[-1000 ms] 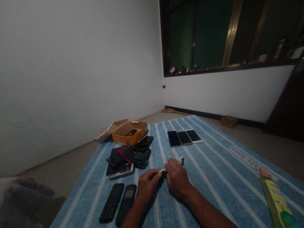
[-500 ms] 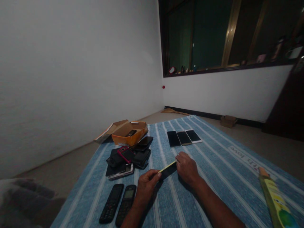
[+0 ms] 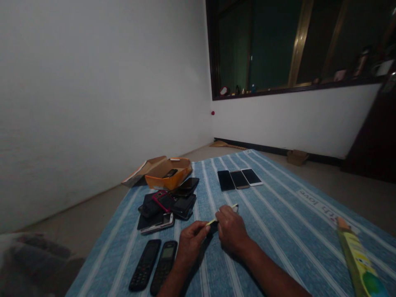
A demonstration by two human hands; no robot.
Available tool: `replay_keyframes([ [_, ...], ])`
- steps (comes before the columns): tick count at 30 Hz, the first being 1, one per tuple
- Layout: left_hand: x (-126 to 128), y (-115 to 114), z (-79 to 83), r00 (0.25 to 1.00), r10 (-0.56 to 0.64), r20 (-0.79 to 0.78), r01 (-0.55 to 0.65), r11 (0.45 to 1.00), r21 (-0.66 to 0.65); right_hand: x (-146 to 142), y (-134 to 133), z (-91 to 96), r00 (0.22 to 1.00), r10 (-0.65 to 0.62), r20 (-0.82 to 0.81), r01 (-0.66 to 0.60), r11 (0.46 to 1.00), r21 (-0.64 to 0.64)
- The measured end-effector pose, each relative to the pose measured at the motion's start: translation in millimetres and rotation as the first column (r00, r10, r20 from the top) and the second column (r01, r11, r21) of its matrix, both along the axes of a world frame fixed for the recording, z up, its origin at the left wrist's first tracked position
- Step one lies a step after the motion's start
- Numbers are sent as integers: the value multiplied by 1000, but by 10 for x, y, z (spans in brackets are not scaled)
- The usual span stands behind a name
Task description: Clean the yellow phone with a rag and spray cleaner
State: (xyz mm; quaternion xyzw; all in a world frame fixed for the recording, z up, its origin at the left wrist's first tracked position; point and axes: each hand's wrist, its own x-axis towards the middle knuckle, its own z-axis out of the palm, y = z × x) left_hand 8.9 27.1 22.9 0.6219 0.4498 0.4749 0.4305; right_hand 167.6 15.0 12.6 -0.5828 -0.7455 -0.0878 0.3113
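Observation:
Between my two hands a smartphone (image 3: pixel 212 222) with a pale yellow-green edge is held tilted above the cloth, its dark face turned toward me. The thumb and fingers of my left hand (image 3: pixel 190 243) pinch its left end. My right hand (image 3: pixel 231 230) is closed over the middle of its upper edge and covers much of it; the far right end sticks out past the knuckles. Near my left forearm lie two keypad phones, one (image 3: pixel 145 265) beside the other (image 3: pixel 165 264). Beyond my hands three smartphones lie in a row: black (image 3: pixel 226 180), gold-edged (image 3: pixel 239 179) and white (image 3: pixel 251 177).
Left of centre is a heap of phones (image 3: pixel 167 202), with an opened orange cardboard box (image 3: pixel 168 181) behind it holding a small phone. A yellow printed packet (image 3: pixel 360 255) lies at the right on the blue striped cloth (image 3: pixel 287 231). The white wall (image 3: pixel 108 90) rises behind.
My right hand has slid leftward along the smartphone's edge, from its right end to its middle, uncovering that end. My left hand keeps its pinch in the same place.

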Motion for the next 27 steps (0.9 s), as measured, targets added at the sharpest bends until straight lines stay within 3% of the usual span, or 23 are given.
replay_keyframes([
  [6,9,-18,18,1000,4,17,-3,999,-34,280,94,66,992,-124,-18,122,988,-94],
  [11,10,-28,39,1000,-3,3,3,1000,-30,370,132,49,982,-184,-30,181,981,-72],
  [19,2,-9,1,1000,-17,12,17,1000,-4,-92,-26,-24,994,106,-14,-105,993,58],
  [27,12,-28,25,1000,-9,14,10,1000,-29,122,33,51,1000,-9,1,9,998,-62],
])
